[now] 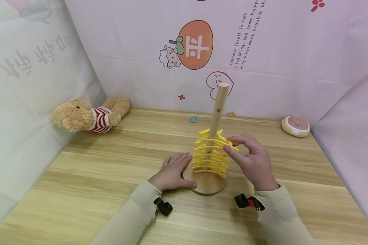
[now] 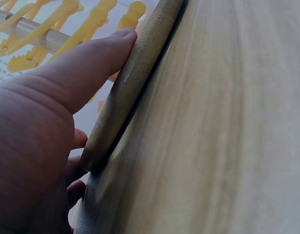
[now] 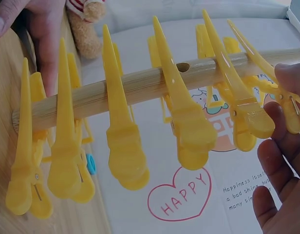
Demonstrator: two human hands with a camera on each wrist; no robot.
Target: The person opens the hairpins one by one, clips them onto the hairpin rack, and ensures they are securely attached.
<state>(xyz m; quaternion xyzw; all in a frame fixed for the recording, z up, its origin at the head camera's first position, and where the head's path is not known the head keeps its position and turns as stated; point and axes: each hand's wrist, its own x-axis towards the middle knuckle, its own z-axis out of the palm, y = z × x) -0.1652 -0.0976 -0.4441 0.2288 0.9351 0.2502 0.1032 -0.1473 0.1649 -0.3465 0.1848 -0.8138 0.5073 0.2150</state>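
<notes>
A wooden post [image 1: 219,109] stands on a round wooden base [image 1: 207,188], carrying several yellow alligator hair clips [image 1: 209,161] stacked along its lower half. My right hand [image 1: 256,160] pinches the rear end of the uppermost clip, thumb on one side and index finger on the other. In the right wrist view this hair clip [image 3: 290,114] sits at the post with its long prong across the wood; the other right-hand fingers are bent loosely. My left hand [image 1: 171,173] rests at the left side of the base, fingers stretched out, with the thumb [image 2: 116,44] along its rim.
A teddy bear [image 1: 101,119] in a striped top lies at the back left of the wooden table [image 1: 110,190]. Behind the post is a small blue ring [image 1: 193,119]. A cream and pink rounded object [image 1: 295,126] sits at the back right. Printed cloth [image 1: 141,68] walls the table.
</notes>
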